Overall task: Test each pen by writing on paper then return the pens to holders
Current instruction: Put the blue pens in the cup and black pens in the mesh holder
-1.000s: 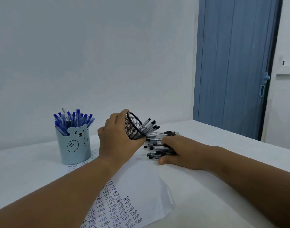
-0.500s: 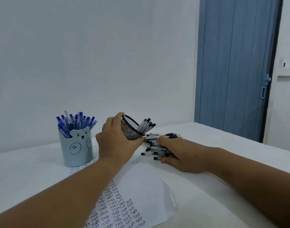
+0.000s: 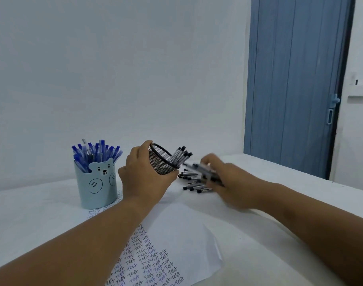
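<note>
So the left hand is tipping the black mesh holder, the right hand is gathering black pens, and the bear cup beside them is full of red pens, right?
Nearly. The head view shows the bear cup full of blue pens, not red. The rest holds: the left hand tips the black mesh holder, and the right hand is gathering black pens.

A plain room, likely a home or small office: a white counter (image 3: 279,172) stands against a bare pale wall (image 3: 114,69). Right of the counter's far end is a blue panelled door (image 3: 290,79) with a handle (image 3: 330,116).
</note>
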Tool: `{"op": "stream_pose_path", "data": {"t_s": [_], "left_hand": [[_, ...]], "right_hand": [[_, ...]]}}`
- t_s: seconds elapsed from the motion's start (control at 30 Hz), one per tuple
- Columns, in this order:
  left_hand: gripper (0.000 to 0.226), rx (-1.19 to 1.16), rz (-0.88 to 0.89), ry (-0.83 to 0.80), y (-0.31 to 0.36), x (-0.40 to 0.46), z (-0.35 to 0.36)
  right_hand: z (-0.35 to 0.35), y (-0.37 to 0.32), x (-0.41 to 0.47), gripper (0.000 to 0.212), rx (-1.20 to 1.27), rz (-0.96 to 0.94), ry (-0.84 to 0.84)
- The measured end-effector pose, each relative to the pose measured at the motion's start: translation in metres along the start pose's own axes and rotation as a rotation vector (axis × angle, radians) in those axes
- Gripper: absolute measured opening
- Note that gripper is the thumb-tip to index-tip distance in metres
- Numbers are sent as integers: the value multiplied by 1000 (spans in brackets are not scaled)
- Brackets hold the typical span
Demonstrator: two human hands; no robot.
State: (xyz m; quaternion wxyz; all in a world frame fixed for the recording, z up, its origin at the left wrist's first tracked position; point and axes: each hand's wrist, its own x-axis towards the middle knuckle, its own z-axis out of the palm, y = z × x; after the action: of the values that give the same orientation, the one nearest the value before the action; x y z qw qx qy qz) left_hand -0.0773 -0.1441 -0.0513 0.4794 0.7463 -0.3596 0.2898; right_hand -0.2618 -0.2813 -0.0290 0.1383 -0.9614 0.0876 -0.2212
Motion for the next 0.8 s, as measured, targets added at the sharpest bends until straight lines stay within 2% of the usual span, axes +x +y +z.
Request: {"op": "stream_pose_path", "data": {"t_s": [0.17,0.23,0.33,0.47,0.6,0.7,0.8], "left_hand": [[96,-8,-22,-1,0,0,0],[96,-10,-24,-1,-1,0,0],[96,-11,-20,-6,0,0,1],[96,-12,-12,-9,-1,0,2],[97,-9,-4,-7,0,0,2],[96,-10,-4,-10,0,0,3],[96,-12,1,-9,-1,0,3]], "right_hand": [[-23,-12,9,35,626,48,497],[-23,-17,12,35,804,94,589],[-9,-24,12,26,962,176,639],[7,-27,12,28,852,189,755],[9,-29,12,46,709,169,681],[7,-29,13,39,696,183,634],[2,-30,17,20,812,146,748]]}}
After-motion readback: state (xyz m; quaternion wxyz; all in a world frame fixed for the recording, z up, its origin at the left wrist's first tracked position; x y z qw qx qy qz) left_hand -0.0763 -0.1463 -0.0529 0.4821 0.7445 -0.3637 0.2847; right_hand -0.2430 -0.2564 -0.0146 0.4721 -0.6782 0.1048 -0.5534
